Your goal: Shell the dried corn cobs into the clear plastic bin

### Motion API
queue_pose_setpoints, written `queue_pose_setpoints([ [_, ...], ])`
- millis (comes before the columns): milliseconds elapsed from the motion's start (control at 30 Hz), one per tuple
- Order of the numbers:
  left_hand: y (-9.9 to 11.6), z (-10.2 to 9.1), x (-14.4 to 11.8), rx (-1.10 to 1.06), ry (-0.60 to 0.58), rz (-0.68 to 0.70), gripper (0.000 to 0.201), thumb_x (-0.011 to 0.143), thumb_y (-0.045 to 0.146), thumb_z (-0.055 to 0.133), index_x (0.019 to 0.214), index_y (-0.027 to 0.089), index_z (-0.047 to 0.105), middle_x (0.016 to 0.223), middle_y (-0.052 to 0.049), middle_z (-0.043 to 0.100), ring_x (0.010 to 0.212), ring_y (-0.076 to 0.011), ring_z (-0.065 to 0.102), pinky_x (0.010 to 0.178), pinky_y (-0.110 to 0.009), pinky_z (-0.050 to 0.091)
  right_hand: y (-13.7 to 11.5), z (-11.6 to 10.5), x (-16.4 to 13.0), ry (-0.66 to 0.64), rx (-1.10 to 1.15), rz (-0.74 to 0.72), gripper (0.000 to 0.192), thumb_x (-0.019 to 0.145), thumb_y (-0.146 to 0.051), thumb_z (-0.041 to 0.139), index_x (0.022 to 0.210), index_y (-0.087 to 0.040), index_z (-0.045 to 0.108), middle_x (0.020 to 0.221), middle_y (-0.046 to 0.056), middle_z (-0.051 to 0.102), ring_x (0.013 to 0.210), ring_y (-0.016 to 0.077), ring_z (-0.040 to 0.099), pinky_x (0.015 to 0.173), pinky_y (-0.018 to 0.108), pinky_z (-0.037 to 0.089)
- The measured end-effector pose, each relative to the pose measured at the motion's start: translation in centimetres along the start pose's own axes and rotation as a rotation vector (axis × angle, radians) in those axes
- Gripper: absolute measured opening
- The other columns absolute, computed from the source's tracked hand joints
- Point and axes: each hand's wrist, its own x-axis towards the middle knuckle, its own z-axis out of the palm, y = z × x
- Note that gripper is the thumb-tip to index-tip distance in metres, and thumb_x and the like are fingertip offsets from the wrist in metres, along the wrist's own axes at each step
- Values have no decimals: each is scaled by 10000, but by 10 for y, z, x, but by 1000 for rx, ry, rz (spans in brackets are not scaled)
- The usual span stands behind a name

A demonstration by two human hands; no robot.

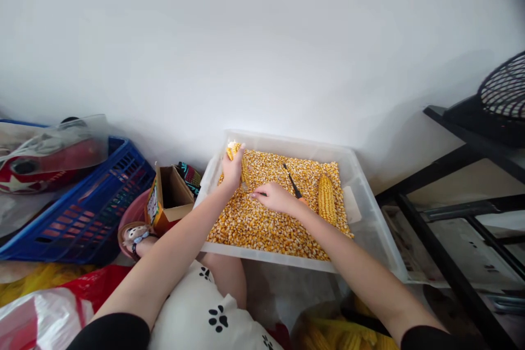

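Note:
My left hand is wrapped round an ear of corn, whose pale end sticks up above the fingers. To its right, my right hand is closed low over the loose corn kernels; a small dark bit shows at its fingertips, too small to name. The kernels cover much of the floor of a translucent plastic bin. A thin dark tool with an orange handle lies on them, partly behind my right hand. Farther right, a whole ear of corn rests on the kernels.
A white wall rises behind the bin. On the left stand a blue basket and an opened cardboard box. A black metal frame carries a round black grille on the right. Bagged corn lies below.

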Motion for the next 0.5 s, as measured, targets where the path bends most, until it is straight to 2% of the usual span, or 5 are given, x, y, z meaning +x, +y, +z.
queue_pose_setpoints([
  [100,0,1,0,-82,-6,-49,497,698,520,550,1052,173,509,892,-85,621,813,-220,598,701,-342,469,0,-7,-1,50,6,23,290,846,-312,426,812,-160,671,662,30,639,565,101,507,549,206,292],
  [267,-3,1,0,-135,-84,-135,490,685,524,564,1022,170,526,823,-68,628,714,-202,606,658,-340,476,3,-9,-2,33,-12,32,273,838,-302,447,771,-163,671,675,30,641,569,103,499,559,208,289],
  [500,-9,1,3,-134,-93,-110,483,652,509,603,991,168,552,797,-51,622,705,-193,595,644,-318,475,1,-10,-3,11,-19,30,267,823,-295,466,703,-161,663,631,18,621,546,95,473,542,203,270],
])
